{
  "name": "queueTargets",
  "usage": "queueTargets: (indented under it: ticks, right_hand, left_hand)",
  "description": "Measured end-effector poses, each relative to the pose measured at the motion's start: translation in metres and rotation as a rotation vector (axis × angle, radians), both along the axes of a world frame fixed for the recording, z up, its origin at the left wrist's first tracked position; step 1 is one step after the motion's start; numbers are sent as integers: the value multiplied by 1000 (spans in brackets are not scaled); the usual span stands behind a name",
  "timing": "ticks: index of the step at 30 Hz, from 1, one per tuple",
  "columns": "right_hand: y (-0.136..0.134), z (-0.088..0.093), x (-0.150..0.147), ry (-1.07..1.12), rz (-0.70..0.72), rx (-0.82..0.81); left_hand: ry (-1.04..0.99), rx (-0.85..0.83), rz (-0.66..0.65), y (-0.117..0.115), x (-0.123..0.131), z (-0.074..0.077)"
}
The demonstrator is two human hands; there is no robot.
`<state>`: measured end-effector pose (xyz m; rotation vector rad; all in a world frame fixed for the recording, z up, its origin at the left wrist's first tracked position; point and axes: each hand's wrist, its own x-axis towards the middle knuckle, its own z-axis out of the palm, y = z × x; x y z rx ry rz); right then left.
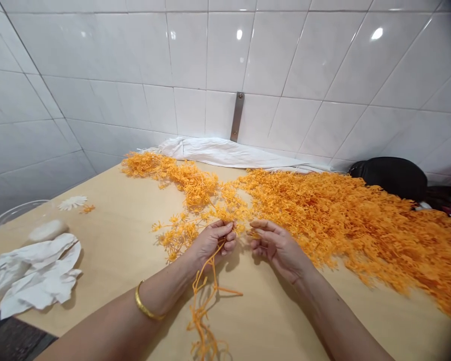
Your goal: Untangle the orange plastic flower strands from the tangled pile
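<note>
My left hand [218, 238] is closed around an orange plastic-looking flower stem [206, 273]. Bare branching strands of it hang below the fist toward the table's near edge, while blossoms [178, 233] spread above and to the left of the hand. My right hand [272, 245] is close by on the right, its fingers curled but apart, with no object plainly between them. Its fingertips are beside small orange blossoms [240, 213], and I cannot tell whether they touch. A gold bangle [143, 303] circles my left wrist.
A large heap of orange sprigs [346, 220] covers the table's right side; a smaller bunch [184, 180] lies back left. Crumpled white tissue [41, 273], a pale rounded object [48, 229] and a white flower piece [72, 202] lie left. White cloth [225, 152] and a black bag [394, 175] line the wall.
</note>
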<state>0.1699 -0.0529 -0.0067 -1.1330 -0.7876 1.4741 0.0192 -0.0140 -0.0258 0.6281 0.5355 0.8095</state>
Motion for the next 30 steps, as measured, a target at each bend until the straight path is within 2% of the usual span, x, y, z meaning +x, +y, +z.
queueTargets:
  ticks: [3, 6, 9, 14, 18, 22, 30]
  right_hand:
    - [-2, -4, -9, -1, 119, 30]
    - [-3, -8, -18, -132, 132, 79]
    - [-1, -12, -21, -210, 81, 100]
    - [3, -15, -13, -165, -34, 130]
    - [5, -11, -15, -183, -184, 176]
    - [6, -4, -17, -253, -274, 228]
    - [21, 1, -24, -318, -316, 240]
  left_hand:
    - [46, 52, -25, -2, 3, -3]
    - [41, 91, -36, -3, 4, -5]
    - [16, 29, -29, -4, 3, -3]
    - [-18, -103, -86, -8, 6, 2]
    - [-30, -83, -98, -11, 10, 5]
    - [-48, -40, -106, -10, 12, 7]
    - [-74, -24, -89, -5, 11, 9]
